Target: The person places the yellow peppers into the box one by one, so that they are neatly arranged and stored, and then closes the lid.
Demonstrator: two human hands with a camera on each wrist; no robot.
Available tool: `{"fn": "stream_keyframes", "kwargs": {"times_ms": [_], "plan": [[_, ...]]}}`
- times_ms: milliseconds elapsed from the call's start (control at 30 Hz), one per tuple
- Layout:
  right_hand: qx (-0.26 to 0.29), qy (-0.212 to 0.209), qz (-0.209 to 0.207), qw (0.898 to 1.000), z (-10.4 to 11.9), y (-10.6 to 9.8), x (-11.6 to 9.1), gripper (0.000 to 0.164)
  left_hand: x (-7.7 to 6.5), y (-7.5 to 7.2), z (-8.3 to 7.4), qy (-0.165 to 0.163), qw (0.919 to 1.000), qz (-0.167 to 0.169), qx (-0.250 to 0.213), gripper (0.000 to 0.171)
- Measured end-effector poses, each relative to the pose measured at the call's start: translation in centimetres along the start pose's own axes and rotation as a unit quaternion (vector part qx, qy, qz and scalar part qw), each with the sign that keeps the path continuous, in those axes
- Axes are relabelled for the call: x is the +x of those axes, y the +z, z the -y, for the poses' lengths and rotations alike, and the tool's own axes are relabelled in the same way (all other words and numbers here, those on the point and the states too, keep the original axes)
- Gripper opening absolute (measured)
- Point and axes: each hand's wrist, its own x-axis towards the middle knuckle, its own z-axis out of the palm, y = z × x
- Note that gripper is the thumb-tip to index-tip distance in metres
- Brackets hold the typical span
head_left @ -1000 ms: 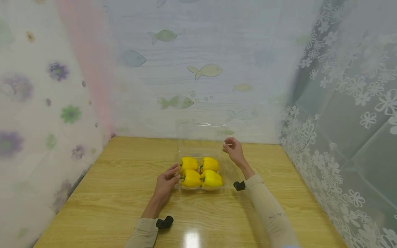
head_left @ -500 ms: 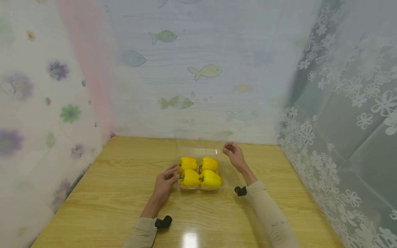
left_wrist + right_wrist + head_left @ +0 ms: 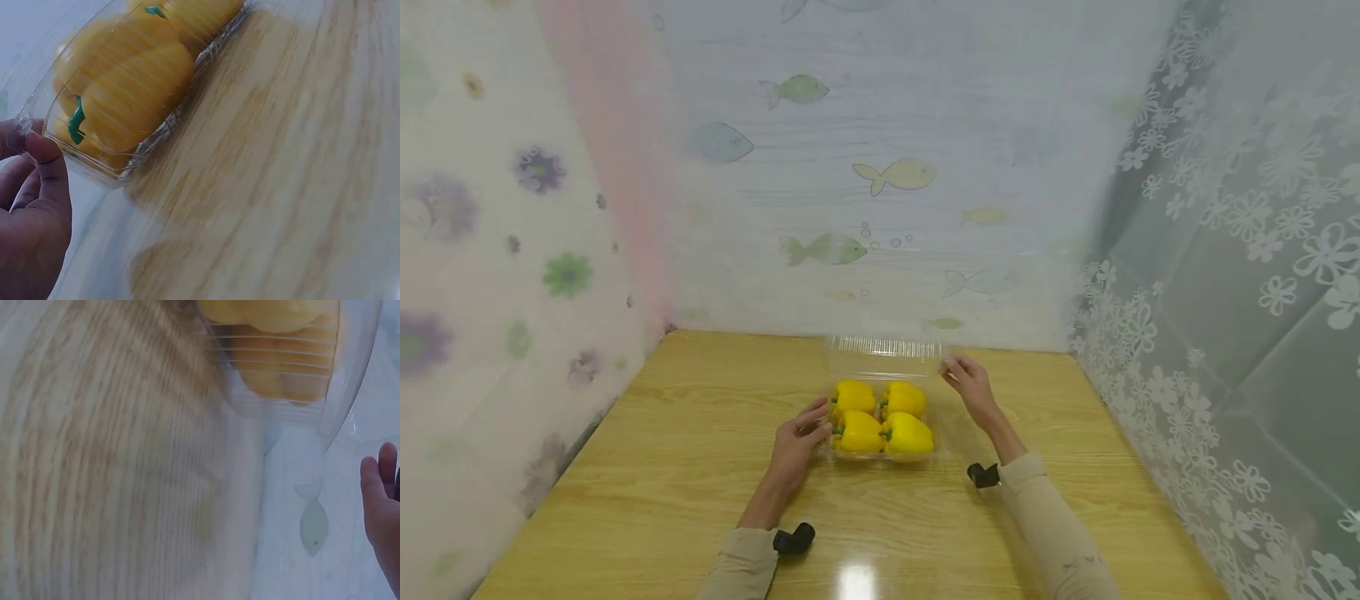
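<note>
A clear plastic clamshell box [image 3: 883,457] holds several yellow bell peppers [image 3: 907,433] with green stems. Its transparent lid [image 3: 887,354] leans back behind the base. At the box's left side, my left hand [image 3: 796,442] pinches the rim; in the left wrist view, the left hand's thumb and fingers [image 3: 42,149] meet at the clear edge tab. By the lid's right edge is my right hand [image 3: 972,387], thumb and fingers extended close to the plastic. The right wrist view shows the right hand [image 3: 384,503] partly cut off, so contact with the lid is unclear.
The wooden table [image 3: 700,467] lies under the box. A fish-print curtain [image 3: 880,208] hangs behind its back edge, with a flowered curtain [image 3: 565,275] at left and a translucent flowered one [image 3: 1247,333] at right. Black wrist devices [image 3: 795,539] sit at both cuffs.
The lid has tipped from nearly upright to far back, away from me. My right hand has sunk slightly beside it; my left hand has stayed at the box.
</note>
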Motion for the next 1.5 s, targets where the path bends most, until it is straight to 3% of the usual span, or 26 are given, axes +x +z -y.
{"fn": "stream_keyframes", "kwargs": {"times_ms": [200,367,567,767,967,1100,1300,1500], "plan": [[0.020,0.039,-0.013,0.999,0.1,0.0,-0.9,0.028,-0.1,0.1,0.1,-0.001,1.0000,0.002,0.004,0.037],[0.010,0.043,-0.007,0.999,-0.2,-0.2,-1.7,0.019,-0.1,0.1,-0.1,-0.002,0.9998,0.005,-0.017,0.037],[-0.034,0.043,0.016,0.998,0.2,-0.4,-2.8,0.033,-0.1,0.1,-0.2,-0.003,0.9996,0.001,-0.030,0.036],[-0.059,0.061,0.017,0.996,-0.7,-0.5,-3.6,0.039,-0.2,0.2,-0.6,-0.036,0.9979,-0.033,-0.042,0.039],[-0.086,0.072,0.059,0.992,-1.1,-1.0,-4.4,0.045,-0.1,-0.2,-0.9,-0.036,0.9938,-0.038,-0.098,0.046],[-0.082,0.082,0.096,0.989,-1.1,-1.3,-5.0,0.051,0.0,-0.4,-1.1,-0.031,0.9935,-0.037,-0.103,0.046],[-0.104,0.093,0.135,0.981,-1.0,-1.7,-6.0,0.061,0.1,-0.5,-1.4,-0.037,0.9951,-0.036,-0.085,0.040],[-0.118,0.101,0.155,0.976,-0.7,-1.8,-6.6,0.067,-0.2,-1.0,-1.6,-0.033,0.9993,-0.009,-0.017,0.043]]}}
